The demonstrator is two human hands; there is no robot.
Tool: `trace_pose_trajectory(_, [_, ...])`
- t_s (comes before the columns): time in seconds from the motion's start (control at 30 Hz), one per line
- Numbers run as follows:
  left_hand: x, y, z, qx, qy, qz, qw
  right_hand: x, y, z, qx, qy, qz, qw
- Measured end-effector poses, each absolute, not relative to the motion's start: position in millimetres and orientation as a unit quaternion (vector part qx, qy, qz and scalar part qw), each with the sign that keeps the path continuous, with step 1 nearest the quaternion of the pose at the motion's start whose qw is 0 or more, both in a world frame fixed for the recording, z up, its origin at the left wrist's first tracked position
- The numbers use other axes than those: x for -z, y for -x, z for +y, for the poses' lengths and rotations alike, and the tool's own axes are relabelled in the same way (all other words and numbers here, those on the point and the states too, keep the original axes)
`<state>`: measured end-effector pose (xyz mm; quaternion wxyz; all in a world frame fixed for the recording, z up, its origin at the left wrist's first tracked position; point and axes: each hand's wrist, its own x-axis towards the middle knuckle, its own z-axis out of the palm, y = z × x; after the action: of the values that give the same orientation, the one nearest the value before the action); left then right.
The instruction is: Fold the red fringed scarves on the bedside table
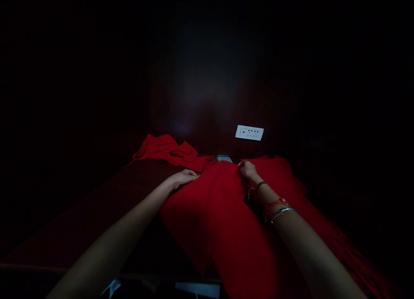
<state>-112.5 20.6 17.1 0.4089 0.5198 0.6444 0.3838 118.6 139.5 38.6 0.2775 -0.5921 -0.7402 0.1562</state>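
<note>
A long red scarf (223, 212) spreads from between my hands down toward me, its near part hanging over the table's front edge. My left hand (185, 177) is closed on the scarf's left edge, thumb and fingers together. At its right edge my right hand (248, 169) grips the cloth in curled fingers, and bracelets circle that wrist. More red cloth (281, 174) lies beyond my right forearm and runs to a fringe at the lower right. Behind my left hand rests a crumpled red heap (168, 148). Whether all this cloth is one piece I cannot tell.
The dark table (97, 208) stands against a dark wall with a white socket plate (249, 133). A small pale object, partly blurred (224, 158), lies at the back between my hands. The surroundings are very dark.
</note>
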Motion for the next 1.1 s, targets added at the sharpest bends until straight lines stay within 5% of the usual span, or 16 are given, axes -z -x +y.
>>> trace_pose_trajectory(0.27, [-15, 102, 17, -0.354, -0.519, 0.668, 0.4, -21, -93, 129, -0.083, 0.61, -0.762, 0.203])
trace_pose_trajectory(0.7, [-27, 126, 8, -0.221, -0.53, 0.7, 0.425, -47, -123, 152, -0.058, 0.62, -0.742, 0.248])
trace_pose_trajectory(0.93, [-26, 114, 5, -0.327, -0.627, 0.695, 0.132, -30, -112, 95, -0.027, 0.466, -0.856, 0.223])
trace_pose_trajectory(1.1, [-19, 105, 7, -0.291, -0.633, 0.691, 0.192, -17, -134, 61, -0.069, 0.393, -0.911, 0.1])
